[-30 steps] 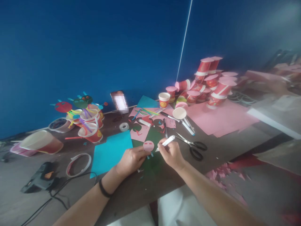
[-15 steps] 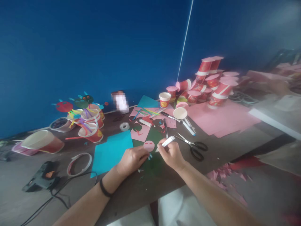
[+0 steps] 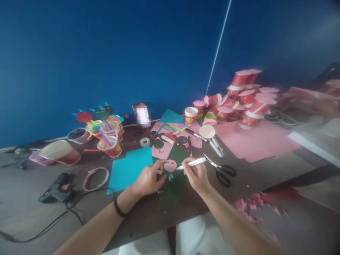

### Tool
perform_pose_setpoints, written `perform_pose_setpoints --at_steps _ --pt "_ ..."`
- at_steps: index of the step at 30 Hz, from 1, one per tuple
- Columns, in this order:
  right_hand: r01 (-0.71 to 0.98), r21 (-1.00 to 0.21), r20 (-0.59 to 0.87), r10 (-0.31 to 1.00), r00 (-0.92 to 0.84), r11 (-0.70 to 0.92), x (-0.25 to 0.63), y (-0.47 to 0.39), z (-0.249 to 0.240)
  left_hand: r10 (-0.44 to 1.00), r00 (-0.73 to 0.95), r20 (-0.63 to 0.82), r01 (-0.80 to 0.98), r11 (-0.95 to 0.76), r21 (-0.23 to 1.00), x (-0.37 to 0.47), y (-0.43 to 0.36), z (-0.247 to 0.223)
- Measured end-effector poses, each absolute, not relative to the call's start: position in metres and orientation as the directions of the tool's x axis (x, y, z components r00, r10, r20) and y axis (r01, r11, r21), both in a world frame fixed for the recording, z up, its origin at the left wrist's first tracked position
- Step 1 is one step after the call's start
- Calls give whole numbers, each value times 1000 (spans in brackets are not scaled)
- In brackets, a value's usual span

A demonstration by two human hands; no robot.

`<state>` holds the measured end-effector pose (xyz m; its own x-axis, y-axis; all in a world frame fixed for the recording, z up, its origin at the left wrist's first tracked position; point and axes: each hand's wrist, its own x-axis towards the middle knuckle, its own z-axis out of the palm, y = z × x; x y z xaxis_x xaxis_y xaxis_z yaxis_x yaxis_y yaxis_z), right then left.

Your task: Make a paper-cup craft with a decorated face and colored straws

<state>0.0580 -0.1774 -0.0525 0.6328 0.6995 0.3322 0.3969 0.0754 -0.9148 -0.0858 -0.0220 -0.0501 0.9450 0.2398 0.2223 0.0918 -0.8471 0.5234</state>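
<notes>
In the middle of the table, a small pink paper disc (image 3: 170,165) with red strips on it lies on dark green paper (image 3: 174,191). My left hand (image 3: 151,177) has its index finger stretched to the disc's left edge, with thumb and index spread apart. A small white piece shows by its fingers; whether it is held cannot be made out. My right hand (image 3: 197,177) grips a slim white pen (image 3: 195,162), its pointed tip by the disc's right edge. Small blue paper bits (image 3: 170,176) lie just below the disc.
Black-handled scissors (image 3: 223,173) lie open at right, near pink sheets (image 3: 244,141) and stacked red cups (image 3: 245,97). Blue paper (image 3: 130,164), a tape roll (image 3: 145,142) and cups with paper figures (image 3: 109,147) are left. A corded glue gun (image 3: 57,189) lies further left.
My left index finger has stretched onto the disc and the thumb has spread away. The pen in my right hand has swung flatter, tip toward the disc. The whole view has shifted slightly.
</notes>
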Motion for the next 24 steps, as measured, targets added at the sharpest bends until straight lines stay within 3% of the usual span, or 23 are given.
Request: perform_pose_setpoints --at_steps 5,11,16,20,24 --pt "236 -957 280 758 590 170 48 -180 -33 191 965 180 5 -701 713 -87 -25 -22" --pt "256 -944 315 792 523 207 35 -183 -6 198 963 183 -63 -493 868 -84 -47 8" --pt "295 -938 314 810 495 184 35 -188 0 267 947 177 -72 -361 930 -86 -62 12" --pt "309 -941 263 872 414 137 33 -190 3 316 934 167 -48 -353 935 -91 -69 7" --pt "201 -978 140 873 467 50 22 -191 3 356 930 89 15 -280 960 -103 -77 7"
